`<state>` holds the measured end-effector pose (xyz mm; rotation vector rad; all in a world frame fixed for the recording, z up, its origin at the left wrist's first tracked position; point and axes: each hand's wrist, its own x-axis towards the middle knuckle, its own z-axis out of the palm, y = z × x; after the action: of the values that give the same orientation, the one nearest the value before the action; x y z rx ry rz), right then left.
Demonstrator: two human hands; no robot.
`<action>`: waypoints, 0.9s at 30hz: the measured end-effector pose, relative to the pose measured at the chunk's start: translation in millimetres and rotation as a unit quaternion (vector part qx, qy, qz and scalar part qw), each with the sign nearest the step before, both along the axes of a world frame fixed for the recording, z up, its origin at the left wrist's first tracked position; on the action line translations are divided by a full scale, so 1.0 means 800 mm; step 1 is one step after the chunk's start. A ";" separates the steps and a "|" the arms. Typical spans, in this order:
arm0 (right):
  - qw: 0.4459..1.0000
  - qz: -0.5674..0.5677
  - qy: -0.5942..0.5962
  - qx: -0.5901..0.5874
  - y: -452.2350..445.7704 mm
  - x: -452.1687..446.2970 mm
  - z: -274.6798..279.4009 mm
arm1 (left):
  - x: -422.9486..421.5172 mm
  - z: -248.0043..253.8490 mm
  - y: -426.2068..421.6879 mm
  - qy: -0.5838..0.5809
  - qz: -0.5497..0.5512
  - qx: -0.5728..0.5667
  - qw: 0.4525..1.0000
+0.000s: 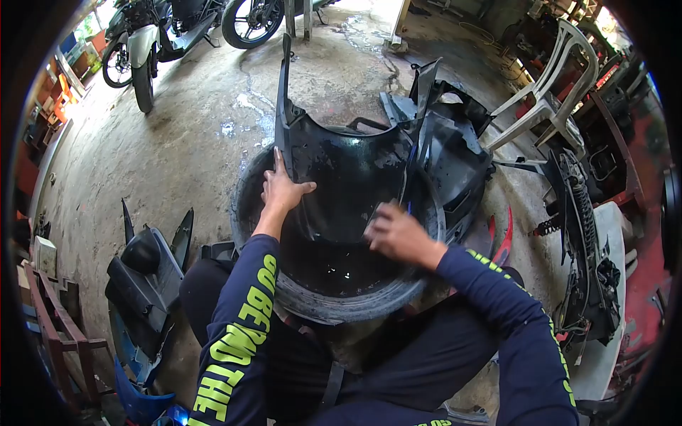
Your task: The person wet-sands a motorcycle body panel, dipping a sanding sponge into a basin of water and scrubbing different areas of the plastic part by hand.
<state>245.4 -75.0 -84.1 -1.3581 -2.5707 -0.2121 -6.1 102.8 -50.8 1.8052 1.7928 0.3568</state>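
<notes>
A black plastic motorcycle fairing panel (348, 167), wet and glossy, stands tilted in a round black tub (334, 307) that holds dark water. My left hand (284, 190) grips the panel's left edge, thumb across the front face and fingers along the rim. Against the lower right of the same panel, my right hand (399, 233) is curled with its fingers together. It is slightly blurred, and whatever lies under those fingers is hidden. The tub sits between my knees, and the panel's lower end reaches down to the water.
More black fairing parts (455, 153) lie right of the tub, and others (145, 273) at the left. A white plastic chair (550, 92) stands back right, near a shock absorber (574, 188). Parked motorcycles (145, 53) are at the back. The concrete floor (188, 142) has wet patches.
</notes>
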 end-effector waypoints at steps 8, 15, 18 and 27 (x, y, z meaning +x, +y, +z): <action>0.997 0.077 -0.010 0.024 0.011 0.008 0.009 | -0.003 -0.011 0.001 -0.019 -0.004 0.010 1.000; 0.996 -0.016 -0.086 0.028 0.043 0.042 0.002 | -0.001 -0.009 -0.002 -0.020 -0.008 0.020 1.000; 0.997 -0.026 -0.072 0.014 0.072 0.072 -0.007 | -0.002 -0.014 -0.005 -0.020 -0.012 0.044 0.999; 0.978 -0.157 -0.094 0.104 0.128 0.093 -0.016 | 0.000 -0.012 -0.004 -0.018 -0.014 0.050 0.998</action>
<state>319.9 27.7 -96.6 -1.7259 -2.3752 -0.6731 -5.8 100.0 -60.4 1.8774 1.7506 0.4728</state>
